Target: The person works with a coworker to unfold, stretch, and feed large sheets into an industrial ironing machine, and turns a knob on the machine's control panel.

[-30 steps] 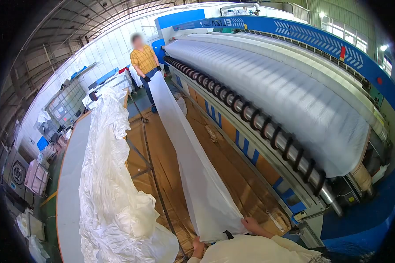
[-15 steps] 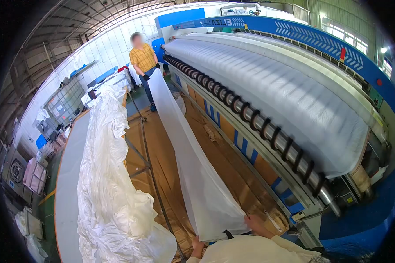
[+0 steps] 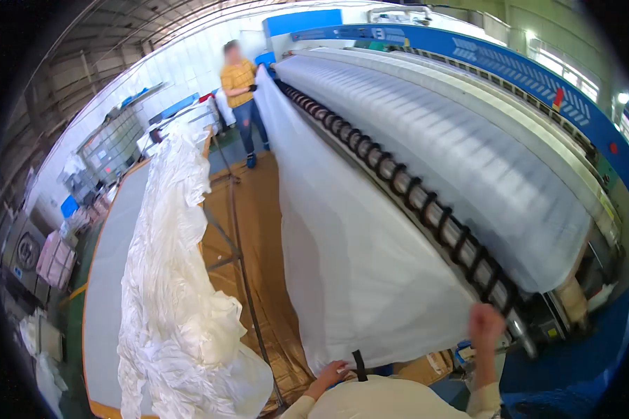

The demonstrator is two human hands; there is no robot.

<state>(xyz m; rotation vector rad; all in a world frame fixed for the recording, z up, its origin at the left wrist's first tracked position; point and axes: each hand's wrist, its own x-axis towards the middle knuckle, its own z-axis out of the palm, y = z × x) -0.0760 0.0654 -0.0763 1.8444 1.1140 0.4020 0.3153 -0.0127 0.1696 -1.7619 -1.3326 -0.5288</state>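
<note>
A wide white sheet (image 3: 356,258) is stretched between me and a person in a yellow checked shirt (image 3: 239,78), who holds its far end in dark gloves. My left hand (image 3: 333,371) is closed on the near left corner, low by my body. At the near right corner, my right hand (image 3: 486,325) is raised in a fist, slightly blurred, gripping the sheet's edge beside the end of the spiral-wound roller (image 3: 454,237). A short black strip (image 3: 358,364) shows close to my left hand; what it belongs to I cannot tell.
A blue-framed ironing machine (image 3: 419,35) with a broad cloth-covered bed (image 3: 426,146) runs along the right. To the left, crumpled white linen (image 3: 175,293) is heaped on a long grey table (image 3: 108,293). A metal bar frame (image 3: 241,279) stands between the table and sheet, over brown floor covering (image 3: 258,209).
The sheet has opened from a narrow hanging strip into a broad spread toward the roller. My right hand has moved up and right with its corner. The other person's end has risen too.
</note>
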